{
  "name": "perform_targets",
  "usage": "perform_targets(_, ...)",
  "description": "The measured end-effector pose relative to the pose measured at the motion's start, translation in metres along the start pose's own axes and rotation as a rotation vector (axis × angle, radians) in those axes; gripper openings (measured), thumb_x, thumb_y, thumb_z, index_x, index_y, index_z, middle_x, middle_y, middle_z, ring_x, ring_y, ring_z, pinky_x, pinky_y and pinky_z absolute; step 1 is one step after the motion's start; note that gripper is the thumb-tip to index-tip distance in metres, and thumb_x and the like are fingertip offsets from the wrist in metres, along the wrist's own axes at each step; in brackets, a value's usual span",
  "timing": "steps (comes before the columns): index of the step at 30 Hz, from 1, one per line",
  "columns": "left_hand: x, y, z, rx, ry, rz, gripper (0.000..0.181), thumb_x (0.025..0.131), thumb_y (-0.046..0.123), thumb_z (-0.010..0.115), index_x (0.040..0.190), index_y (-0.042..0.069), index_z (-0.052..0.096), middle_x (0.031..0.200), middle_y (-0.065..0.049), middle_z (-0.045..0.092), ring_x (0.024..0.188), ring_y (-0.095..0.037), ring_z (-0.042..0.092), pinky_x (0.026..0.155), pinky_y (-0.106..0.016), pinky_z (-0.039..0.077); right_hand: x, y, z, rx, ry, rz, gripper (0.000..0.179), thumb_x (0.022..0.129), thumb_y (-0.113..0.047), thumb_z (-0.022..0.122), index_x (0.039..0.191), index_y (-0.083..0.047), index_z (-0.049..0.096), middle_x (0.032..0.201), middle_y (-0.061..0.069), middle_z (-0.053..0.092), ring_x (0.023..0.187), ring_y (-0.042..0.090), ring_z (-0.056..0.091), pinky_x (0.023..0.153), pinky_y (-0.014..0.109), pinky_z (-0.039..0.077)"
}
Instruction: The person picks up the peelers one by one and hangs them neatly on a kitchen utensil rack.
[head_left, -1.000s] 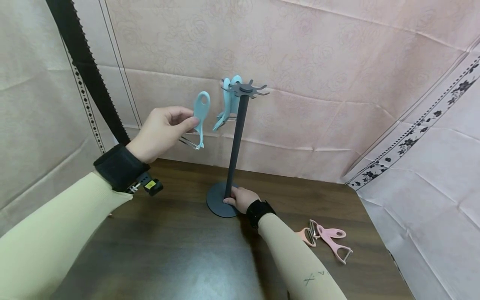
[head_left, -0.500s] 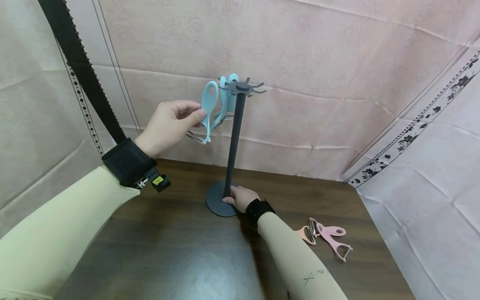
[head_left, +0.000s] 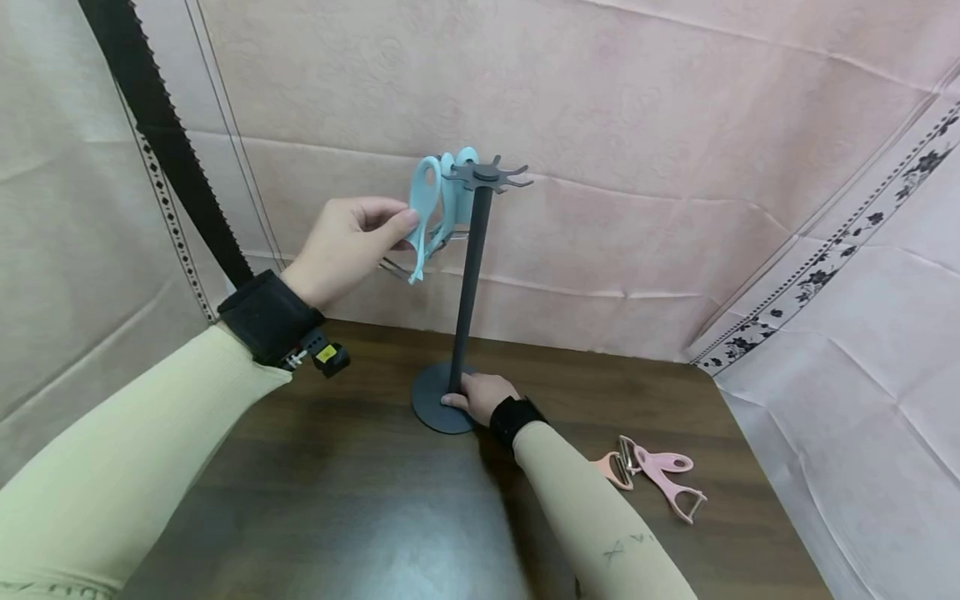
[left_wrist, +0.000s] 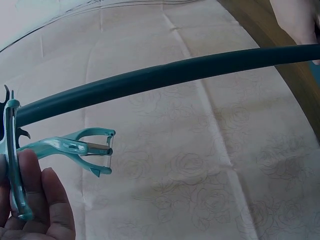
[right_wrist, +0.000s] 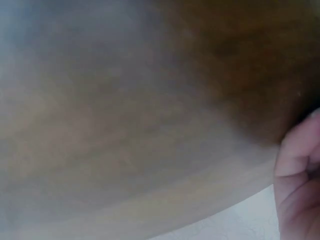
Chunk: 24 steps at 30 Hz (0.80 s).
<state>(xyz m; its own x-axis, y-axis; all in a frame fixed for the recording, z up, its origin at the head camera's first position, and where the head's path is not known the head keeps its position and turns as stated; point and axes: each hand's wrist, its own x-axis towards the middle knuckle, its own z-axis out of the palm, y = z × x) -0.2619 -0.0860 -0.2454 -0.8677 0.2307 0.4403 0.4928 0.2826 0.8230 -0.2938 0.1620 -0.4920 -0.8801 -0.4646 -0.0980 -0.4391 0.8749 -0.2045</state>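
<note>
My left hand (head_left: pixel 352 246) pinches a light blue peeler (head_left: pixel 422 208) by its handle, thumb in front. The peeler is upright, its looped end at the left side of the dark stand's hooked top (head_left: pixel 487 173). Whether a hook passes through its hole I cannot tell. Beside it, more blue peelers (head_left: pixel 465 208) hang on the stand; the left wrist view shows one hanging peeler (left_wrist: pixel 60 145) close to my fingers. Low on the stand's pole (head_left: pixel 468 292), my right hand (head_left: pixel 487 396) grips near the round base (head_left: pixel 431 400), thumb in front. Its other fingers are mostly hidden.
On the brown wooden table (head_left: pixel 337 467), at the right, lie a pink peeler (head_left: pixel 660 475) and an orange peeler (head_left: pixel 615 471), partly covered by my right forearm. A patterned cloth (head_left: pixel 600 233) stands behind the table. A black strap (head_left: pixel 172 142) hangs at the left.
My left hand has moved right and slightly up, bringing the blue peeler to the stand's hooks. My right hand stays at the foot of the pole.
</note>
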Motion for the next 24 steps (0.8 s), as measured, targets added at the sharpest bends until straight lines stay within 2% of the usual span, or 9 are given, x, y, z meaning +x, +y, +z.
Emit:
perform_targets(7, 0.002, 0.002, 0.002, -0.021, 0.005, -0.011, 0.038, 0.096, 0.039, 0.058, 0.117, 0.01, 0.069, 0.1, -0.006, 0.07, 0.089, -0.018, 0.067, 0.081, -0.031, 0.051, 0.001, -0.002, -0.002, -0.004, -0.022, 0.016, 0.034, 0.093, -0.055, 0.051, 0.09, -0.022, 0.056, 0.06, -0.01, 0.053, 0.061, 0.009, 0.055, 0.062, 0.027, 0.046)
perform_targets(13, 0.003, 0.0, 0.003, -0.037, 0.002, 0.003, 0.037, 0.097, 0.038, 0.057, 0.116, 0.009, 0.069, 0.1, -0.007, 0.071, 0.091, -0.017, 0.067, 0.082, -0.031, 0.05, -0.005, -0.009, -0.011, 0.001, -0.001, -0.011, 0.031, 0.093, -0.051, 0.053, 0.091, -0.02, 0.056, 0.06, -0.009, 0.053, 0.06, 0.009, 0.055, 0.062, 0.028, 0.047)
perform_targets(24, 0.005, -0.007, 0.007, -0.067, -0.028, -0.025, 0.041, 0.098, 0.038, 0.054, 0.121, 0.007, 0.066, 0.103, -0.009, 0.07, 0.091, -0.018, 0.067, 0.08, -0.03, 0.051, 0.003, 0.0, -0.002, 0.003, 0.001, -0.01, 0.033, 0.092, -0.055, 0.053, 0.097, -0.023, 0.058, 0.063, -0.013, 0.055, 0.063, 0.007, 0.057, 0.064, 0.028, 0.048)
